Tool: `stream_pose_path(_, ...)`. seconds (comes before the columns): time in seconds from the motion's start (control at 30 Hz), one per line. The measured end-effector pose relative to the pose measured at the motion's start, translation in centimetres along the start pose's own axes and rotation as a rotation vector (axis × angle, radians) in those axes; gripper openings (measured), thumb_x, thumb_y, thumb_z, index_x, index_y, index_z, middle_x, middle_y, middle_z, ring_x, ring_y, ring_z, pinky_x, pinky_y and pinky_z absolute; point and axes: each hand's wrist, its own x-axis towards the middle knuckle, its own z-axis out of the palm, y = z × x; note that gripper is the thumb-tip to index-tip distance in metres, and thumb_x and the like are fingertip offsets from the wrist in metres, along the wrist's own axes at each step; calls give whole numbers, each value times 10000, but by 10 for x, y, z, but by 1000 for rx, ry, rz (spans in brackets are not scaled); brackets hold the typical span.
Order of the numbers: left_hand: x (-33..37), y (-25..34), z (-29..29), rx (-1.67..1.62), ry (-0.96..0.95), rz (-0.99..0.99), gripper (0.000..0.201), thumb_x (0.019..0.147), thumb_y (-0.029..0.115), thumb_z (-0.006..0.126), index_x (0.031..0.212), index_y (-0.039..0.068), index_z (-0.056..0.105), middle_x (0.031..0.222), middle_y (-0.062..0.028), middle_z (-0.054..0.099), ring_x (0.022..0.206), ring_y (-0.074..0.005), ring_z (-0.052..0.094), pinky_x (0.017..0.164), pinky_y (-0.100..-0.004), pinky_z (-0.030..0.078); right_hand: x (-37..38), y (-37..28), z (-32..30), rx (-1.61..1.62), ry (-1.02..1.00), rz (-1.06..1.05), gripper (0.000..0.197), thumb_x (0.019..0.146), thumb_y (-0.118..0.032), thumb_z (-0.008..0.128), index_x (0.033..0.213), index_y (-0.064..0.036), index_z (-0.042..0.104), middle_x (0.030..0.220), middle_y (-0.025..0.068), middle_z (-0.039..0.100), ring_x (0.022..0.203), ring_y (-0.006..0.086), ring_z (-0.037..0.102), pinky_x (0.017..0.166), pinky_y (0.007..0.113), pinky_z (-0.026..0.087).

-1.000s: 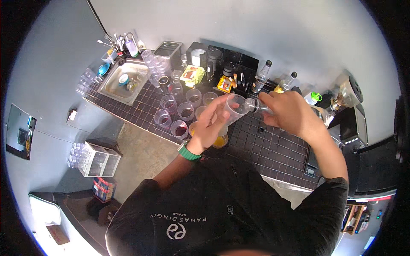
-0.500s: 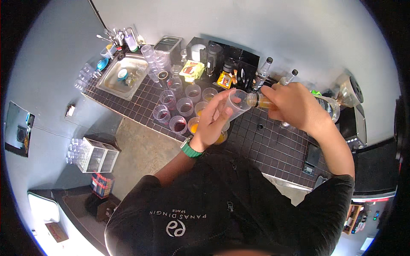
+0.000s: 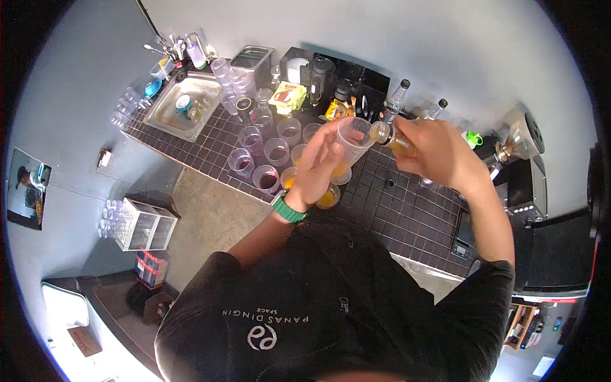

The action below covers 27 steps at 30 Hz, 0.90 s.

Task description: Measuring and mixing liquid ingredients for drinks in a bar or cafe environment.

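Tilted in my left hand (image 3: 312, 169) is a clear plastic cup (image 3: 356, 137), the fingers wrapped round its side. My right hand (image 3: 436, 149) grips a clear bottle with yellow-orange liquid by its neck (image 3: 400, 144). The bottle's mouth is beside the cup's rim; whether they touch I cannot tell. My right hand and forearm hide the rest of the bottle. Below and left of the held cup stand several clear cups, some with dark red liquid (image 3: 266, 181), others with orange liquid (image 3: 328, 198).
A steel sink (image 3: 159, 114) is set into the black tiled counter (image 3: 407, 216) at the left. Stacked cups (image 3: 223, 73), a yellow packet (image 3: 288, 95) and bottles (image 3: 400, 92) line the back. At the right are a scale (image 3: 461, 248) and a grinder-like machine (image 3: 525, 137).
The bottle's mouth has shifted back from inside the cup's opening to its rim. The cup has risen slightly and stands more upright. The bottle's base has gone out of sight behind my right arm.
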Motion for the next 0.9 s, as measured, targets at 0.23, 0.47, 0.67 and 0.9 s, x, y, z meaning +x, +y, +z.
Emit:
stream_pose_path(0.23, 6, -4, 8, -182, -20, -54, 642, 1029, 454, 524, 1496, 41, 372, 1284, -138, 593, 1080, -256, 638, 949, -392, 509, -6, 11, 34, 296, 114, 78, 384, 802, -199, 777, 1037, 8, 555, 811, 217, 656, 809, 442, 641, 696, 475, 509)
stream_pose_path(0.47, 8, -22, -5, -88, -60, -72, 606, 1038, 434, 507, 1487, 42, 394, 1292, -142, 602, 1103, -261, 636, 965, -398, 504, -30, 24, 97, 750, 396, 248, 298, 823, -90, 733, 1052, 29, 584, 786, 113, 663, 707, 175, 634, 660, 330, 498)
stream_pose_path(0.67, 31, -45, -62, 202, -84, -133, 502, 1082, 357, 420, 1455, 23, 461, 1301, -125, 611, 1207, -200, 588, 1035, -350, 456, -86, 51, 180, 815, 722, 455, 259, 864, -61, 712, 1070, 44, 596, 786, 63, 691, 735, 107, 632, 685, 310, 531)
stream_pose_path(0.9, 49, -119, -137, 367, -216, -274, 435, 1094, 290, 418, 1435, 27, 481, 1353, -93, 594, 1280, -195, 537, 1109, -326, 386, -161, 71, 219, 759, 612, 704, 173, 869, -78, 704, 984, 4, 604, 747, 37, 631, 699, 89, 557, 644, 284, 480)
